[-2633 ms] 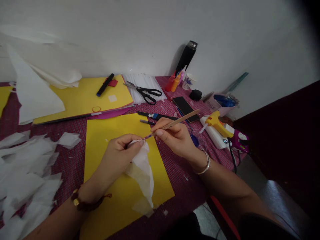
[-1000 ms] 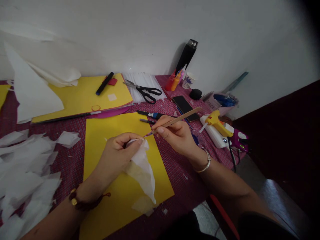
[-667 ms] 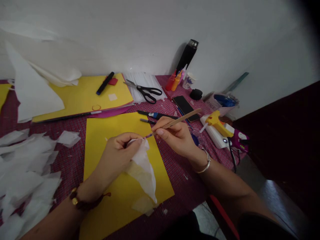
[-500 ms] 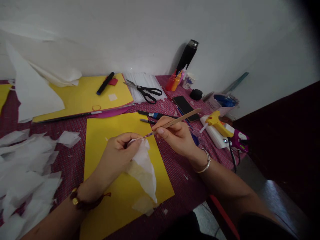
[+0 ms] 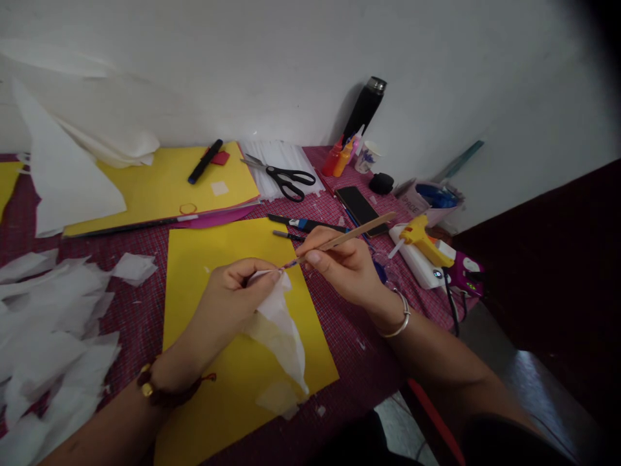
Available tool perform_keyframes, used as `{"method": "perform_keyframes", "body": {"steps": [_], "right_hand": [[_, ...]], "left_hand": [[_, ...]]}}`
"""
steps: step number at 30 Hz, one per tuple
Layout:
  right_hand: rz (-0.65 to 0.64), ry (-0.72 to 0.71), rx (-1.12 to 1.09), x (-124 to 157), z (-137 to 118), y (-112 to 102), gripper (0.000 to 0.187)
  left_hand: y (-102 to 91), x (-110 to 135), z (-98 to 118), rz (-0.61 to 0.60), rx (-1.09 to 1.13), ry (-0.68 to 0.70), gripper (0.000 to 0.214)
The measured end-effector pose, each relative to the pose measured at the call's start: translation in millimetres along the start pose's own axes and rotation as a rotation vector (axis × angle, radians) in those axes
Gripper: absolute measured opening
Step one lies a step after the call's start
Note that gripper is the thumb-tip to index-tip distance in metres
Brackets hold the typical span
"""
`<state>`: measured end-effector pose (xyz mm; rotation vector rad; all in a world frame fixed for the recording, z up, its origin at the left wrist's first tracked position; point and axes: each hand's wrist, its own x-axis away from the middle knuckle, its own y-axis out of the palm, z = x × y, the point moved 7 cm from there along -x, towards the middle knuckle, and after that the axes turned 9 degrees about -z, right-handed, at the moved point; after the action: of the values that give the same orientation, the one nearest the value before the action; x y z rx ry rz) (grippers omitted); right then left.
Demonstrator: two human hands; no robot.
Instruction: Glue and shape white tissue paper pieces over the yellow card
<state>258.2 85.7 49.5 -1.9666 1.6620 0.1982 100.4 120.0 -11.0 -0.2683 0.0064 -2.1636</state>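
My left hand (image 5: 233, 294) pinches the upper edge of a thin white tissue paper piece (image 5: 281, 330), which hangs down over a yellow sheet (image 5: 204, 382). In my right hand (image 5: 342, 265) is a flat wooden craft stick (image 5: 361, 230), held like a pen and slanting up to the right. Its purple-stained tip meets the paper's edge by my left fingertips. Beneath the hanging piece, another small translucent paper piece (image 5: 279, 398) lies on the yellow sheet.
Loose white paper pieces (image 5: 48, 349) are heaped at left. Behind are scissors (image 5: 286, 178), a utility knife (image 5: 305, 224), a phone (image 5: 361, 210), paint bottles (image 5: 334, 158) and a black flask (image 5: 366, 107). A yellow glue gun (image 5: 424, 241) rests on a power strip (image 5: 417, 259) at right.
Both hands stay nearly in place. The hanging tissue paper's lower tip has shifted very slightly right, and the craft stick has moved a touch to the right.
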Motion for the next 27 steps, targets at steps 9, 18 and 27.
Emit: {"method": "perform_keyframes", "body": {"steps": [9,18,27], "right_hand": [[-0.033,-0.049,0.034,-1.1,-3.6,2.9,0.012],[-0.029,-0.058,0.024,-0.4,-4.1,2.4,0.010],[-0.041,-0.036,0.015,0.0,-0.6,4.3,0.011]], "left_hand": [[-1.0,2.8,4.2,0.006,-0.044,-0.028,0.020],[0.3,2.5,5.6,-0.006,-0.063,-0.024,0.022],[1.9,2.4,2.6,-0.038,0.029,0.019,0.016]]}}
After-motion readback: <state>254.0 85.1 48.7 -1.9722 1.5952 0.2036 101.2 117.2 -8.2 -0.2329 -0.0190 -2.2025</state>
